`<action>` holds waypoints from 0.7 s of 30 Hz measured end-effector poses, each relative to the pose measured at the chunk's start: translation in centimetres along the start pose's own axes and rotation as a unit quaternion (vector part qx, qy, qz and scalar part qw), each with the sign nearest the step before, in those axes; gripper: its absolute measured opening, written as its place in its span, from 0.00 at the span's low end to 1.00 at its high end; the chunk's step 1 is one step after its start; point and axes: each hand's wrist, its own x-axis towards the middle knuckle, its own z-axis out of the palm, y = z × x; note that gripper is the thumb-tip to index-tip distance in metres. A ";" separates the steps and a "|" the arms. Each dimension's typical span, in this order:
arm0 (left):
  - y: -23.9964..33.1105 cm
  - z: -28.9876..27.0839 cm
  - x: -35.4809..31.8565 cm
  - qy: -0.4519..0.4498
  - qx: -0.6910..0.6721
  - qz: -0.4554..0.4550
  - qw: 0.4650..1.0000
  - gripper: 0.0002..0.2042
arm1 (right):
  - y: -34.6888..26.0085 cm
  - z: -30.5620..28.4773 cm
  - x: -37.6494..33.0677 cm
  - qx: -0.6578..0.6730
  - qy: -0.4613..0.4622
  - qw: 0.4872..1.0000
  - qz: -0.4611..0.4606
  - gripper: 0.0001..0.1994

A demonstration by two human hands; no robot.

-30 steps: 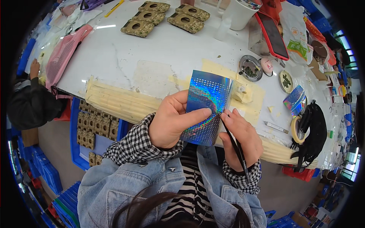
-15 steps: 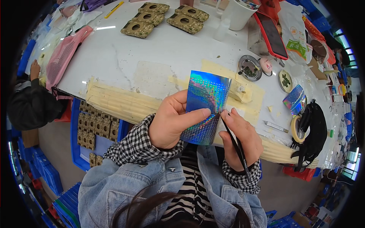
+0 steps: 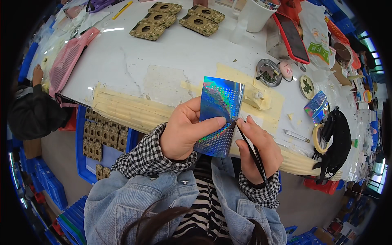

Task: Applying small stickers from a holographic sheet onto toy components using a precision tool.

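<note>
A shiny blue holographic sticker sheet [image 3: 220,98] with rows of small marks is held upright over the table's near edge. My left hand [image 3: 181,130] grips its left side, thumb across the front. In my right hand [image 3: 261,149] is a pair of black tweezers [image 3: 254,155], their tips at the sheet's right edge beside my left thumb. Whether the tips pinch a sticker is too small to tell. Beyond the sheet, a lump of yellowish putty-like material [image 3: 257,98] with a small peg sits on yellow tape.
Several camouflage model tank hulls [image 3: 153,25] lie at the back; more fill a blue crate [image 3: 83,169] below the table's left. To the right are a round metal dish [image 3: 268,72], a red-cased phone [image 3: 292,38], a tape roll [image 3: 319,139] and a black bag [image 3: 337,139]. Another person sits far left.
The sheet has tilted slightly, shifting its reflections, and its right edge has moved a little left. Both hands stay almost where they were.
</note>
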 end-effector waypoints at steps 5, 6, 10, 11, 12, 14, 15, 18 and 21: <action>-0.1 0.0 0.0 -0.003 -0.012 -0.002 1.000 0.12 | 0.0 0.1 0.0 0.005 0.000 1.000 0.002 0.22; -0.1 0.0 0.0 -0.004 -0.018 -0.004 1.000 0.12 | 0.0 0.1 0.0 0.007 0.000 1.000 0.001 0.22; -0.1 0.0 0.0 -0.011 -0.046 -0.010 0.999 0.12 | 0.2 0.3 -0.1 -0.012 0.006 1.000 -0.016 0.21; -0.2 -0.1 0.1 -0.008 -0.051 -0.012 0.999 0.12 | 0.3 0.5 -0.1 -0.019 0.011 0.999 -0.029 0.20; -0.3 -0.1 0.2 -0.005 -0.056 -0.014 0.998 0.12 | 0.4 0.6 -0.1 -0.025 0.017 0.999 -0.042 0.20; -0.4 -0.2 0.3 -0.006 -0.074 -0.023 0.997 0.11 | 0.9 1.1 -0.4 -0.046 0.031 0.996 -0.071 0.19; -0.5 -0.2 0.3 -0.010 -0.088 -0.031 0.996 0.11 | 1.0 1.2 -0.4 -0.057 0.038 0.994 -0.085 0.18; -0.7 -0.4 0.3 -0.015 -0.112 -0.036 0.993 0.11 | 1.0 1.5 -0.5 -0.097 0.041 0.988 -0.109 0.17; -0.7 -0.3 0.3 -0.018 -0.118 -0.039 0.992 0.11 | 1.0 1.4 -0.4 -0.105 0.042 0.987 -0.116 0.17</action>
